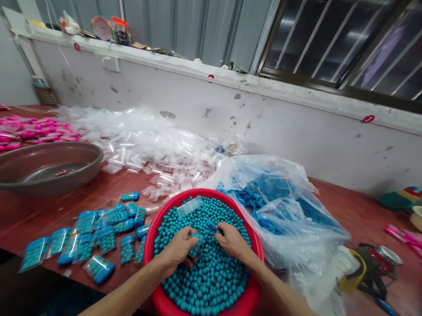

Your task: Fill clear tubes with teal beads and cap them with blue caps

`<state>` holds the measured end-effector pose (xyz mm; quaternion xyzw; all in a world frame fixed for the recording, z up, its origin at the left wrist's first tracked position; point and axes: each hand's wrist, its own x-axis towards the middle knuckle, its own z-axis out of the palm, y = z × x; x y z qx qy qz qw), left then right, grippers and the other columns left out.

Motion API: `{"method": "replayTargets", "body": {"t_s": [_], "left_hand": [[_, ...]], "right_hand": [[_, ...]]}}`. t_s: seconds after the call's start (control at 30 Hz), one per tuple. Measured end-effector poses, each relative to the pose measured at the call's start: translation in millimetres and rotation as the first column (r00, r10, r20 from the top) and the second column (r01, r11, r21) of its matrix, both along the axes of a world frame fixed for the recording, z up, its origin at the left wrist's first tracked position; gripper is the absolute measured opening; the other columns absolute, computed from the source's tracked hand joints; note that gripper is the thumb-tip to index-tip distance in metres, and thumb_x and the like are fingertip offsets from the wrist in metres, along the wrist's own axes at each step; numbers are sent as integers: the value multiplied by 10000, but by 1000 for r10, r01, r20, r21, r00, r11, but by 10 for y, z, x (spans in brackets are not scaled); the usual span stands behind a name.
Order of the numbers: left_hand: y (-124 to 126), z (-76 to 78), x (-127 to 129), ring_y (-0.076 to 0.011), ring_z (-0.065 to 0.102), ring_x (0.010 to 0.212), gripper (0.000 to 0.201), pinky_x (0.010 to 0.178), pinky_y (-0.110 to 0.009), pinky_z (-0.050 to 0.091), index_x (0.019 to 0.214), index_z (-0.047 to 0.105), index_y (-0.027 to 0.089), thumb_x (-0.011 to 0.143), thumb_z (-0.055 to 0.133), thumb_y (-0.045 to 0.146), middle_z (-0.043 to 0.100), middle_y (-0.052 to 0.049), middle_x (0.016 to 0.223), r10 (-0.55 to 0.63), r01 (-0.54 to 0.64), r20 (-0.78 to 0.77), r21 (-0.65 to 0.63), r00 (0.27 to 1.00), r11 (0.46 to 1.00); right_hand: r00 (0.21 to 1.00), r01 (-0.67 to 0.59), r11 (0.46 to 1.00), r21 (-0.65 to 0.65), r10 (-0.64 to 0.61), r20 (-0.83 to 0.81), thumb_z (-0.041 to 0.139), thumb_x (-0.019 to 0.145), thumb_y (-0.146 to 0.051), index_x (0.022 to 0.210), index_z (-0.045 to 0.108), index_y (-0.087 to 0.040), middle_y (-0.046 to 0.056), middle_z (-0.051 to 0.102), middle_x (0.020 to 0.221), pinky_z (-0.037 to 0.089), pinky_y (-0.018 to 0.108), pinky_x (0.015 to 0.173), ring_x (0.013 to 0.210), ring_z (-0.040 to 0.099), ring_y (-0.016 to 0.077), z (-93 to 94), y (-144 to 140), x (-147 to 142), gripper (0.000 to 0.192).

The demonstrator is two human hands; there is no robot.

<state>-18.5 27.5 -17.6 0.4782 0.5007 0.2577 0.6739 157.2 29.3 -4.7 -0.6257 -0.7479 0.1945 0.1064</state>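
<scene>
A red basin (162,305) full of small teal balls (209,279) stands at the table's near edge. Both my hands are down in the balls. My left hand (177,249) is curled around a small clear tube partly filled with balls. My right hand (231,240) pinches a blue cap (211,226) just beside the tube's mouth. An empty clear tube (190,206) lies on the balls at the basin's far side. Several filled, blue-capped tubes (95,241) lie on the table left of the basin.
A heap of empty clear tubes (145,146) lies behind the basin. A plastic bag of blue caps (282,203) sits to the right. A grey metal bowl (42,169) and pink-filled tubes (23,133) are at the left. Tape and tools (370,267) lie at the right.
</scene>
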Motion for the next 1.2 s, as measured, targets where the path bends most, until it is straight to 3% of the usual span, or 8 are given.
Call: {"method": "replayTargets", "body": {"t_s": [0.2,0.4,0.5,0.67,0.77,0.93,1.1,1.2], "left_hand": [[-54,91,24,-84,516,463,254,331,-145,348,943,412,186,743,477,328,466,62,620,-56,41,117,121,992,992],[-82,127,30,-61,478,422,313,322,-137,285,1022,407,168,761,463,333,490,54,631,-55,35,100,191,993,981],[-108,166,27,-52,464,416,351,328,-137,280,1064,395,165,761,464,329,496,52,649,-46,25,109,189,993,982],[-169,202,15,-41,425,394,413,325,-135,269,1089,394,151,741,494,348,493,53,627,-57,35,140,160,988,987],[-191,200,5,-50,418,376,465,309,-136,232,1132,356,151,741,487,367,489,57,585,-58,37,164,128,985,991],[-220,170,19,-41,344,372,378,318,-141,263,1049,400,165,734,500,348,400,91,538,-54,26,189,151,981,988],[-251,65,29,-28,307,367,275,319,-149,270,963,443,184,726,501,311,386,89,582,-11,-19,127,232,992,972],[-244,91,-13,-29,328,361,301,324,-149,283,985,432,187,727,498,325,405,88,583,-61,28,124,252,990,967]], "right_hand": [[985,-129,974,184,148,-90,362,849,-174,931,573,-182,27,635,787,369,220,632,708,571,146,98,-245,-149,227],[998,-46,954,297,56,-25,370,865,-192,968,593,-209,5,652,730,353,202,573,651,595,133,199,-316,-186,246],[996,-70,933,353,48,70,382,871,-199,1049,573,-200,14,661,753,355,215,565,664,606,145,184,-344,-201,261],[938,-220,900,377,89,334,401,853,-153,1151,507,-132,52,652,754,351,241,532,655,598,174,103,-424,-202,317],[918,-285,876,389,134,373,404,846,-137,1149,496,-117,49,642,736,346,249,521,644,588,176,100,-455,-179,317],[932,-328,867,375,234,276,370,867,-161,1077,527,-147,26,625,710,358,239,538,627,572,153,130,-483,-147,262],[901,-420,838,349,341,267,372,836,-133,1110,512,-82,73,614,700,368,249,515,620,556,175,153,-526,-122,313],[932,-345,902,262,361,-18,418,833,-185,979,580,-144,46,599,709,398,248,564,651,554,161,198,-491,-81,222]]}}
